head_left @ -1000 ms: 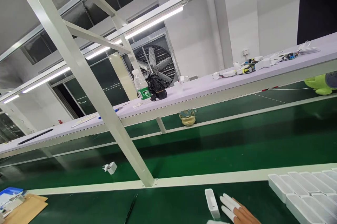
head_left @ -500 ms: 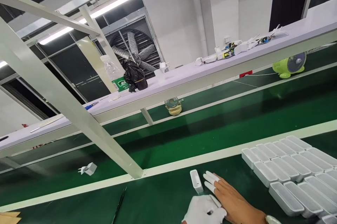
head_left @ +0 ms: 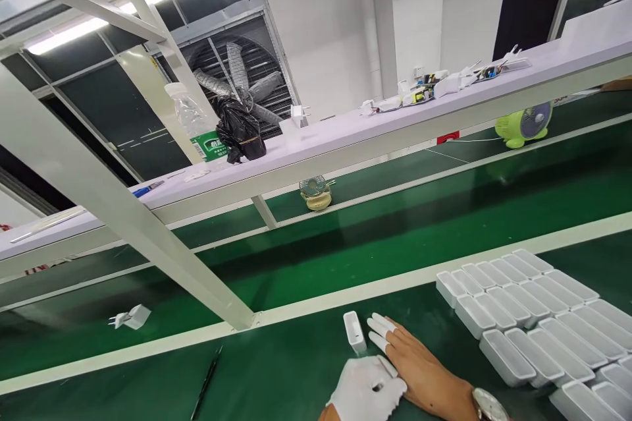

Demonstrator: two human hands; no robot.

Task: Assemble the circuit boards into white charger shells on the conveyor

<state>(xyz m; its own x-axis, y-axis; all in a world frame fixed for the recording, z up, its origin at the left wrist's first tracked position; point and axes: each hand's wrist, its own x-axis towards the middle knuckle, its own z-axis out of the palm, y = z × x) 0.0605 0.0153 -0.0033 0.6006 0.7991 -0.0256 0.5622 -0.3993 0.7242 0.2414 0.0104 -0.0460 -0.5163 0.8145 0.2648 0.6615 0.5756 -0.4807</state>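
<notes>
My right hand (head_left: 417,362) lies flat on the green mat, palm down, with white finger cots on its fingertips and a watch (head_left: 486,402) on the wrist. Its fingertips rest just right of a small white open-topped case (head_left: 354,331), close to it but apart. My left hand (head_left: 368,391) wears a white glove and sits curled against the thumb side of my right hand. Whether the glove holds anything is hidden.
Several white cases (head_left: 530,315) stand in rows at the right. A black pen-like tool (head_left: 205,385) lies on the mat at left. A white plug adapter (head_left: 131,317) sits on the green belt. A slanted frame strut (head_left: 123,223) crosses the left, under a shelf (head_left: 375,134) with parts.
The view has swung down and to the right. My gloved left hand has come into view beside my right hand, and more rows of white cases show.
</notes>
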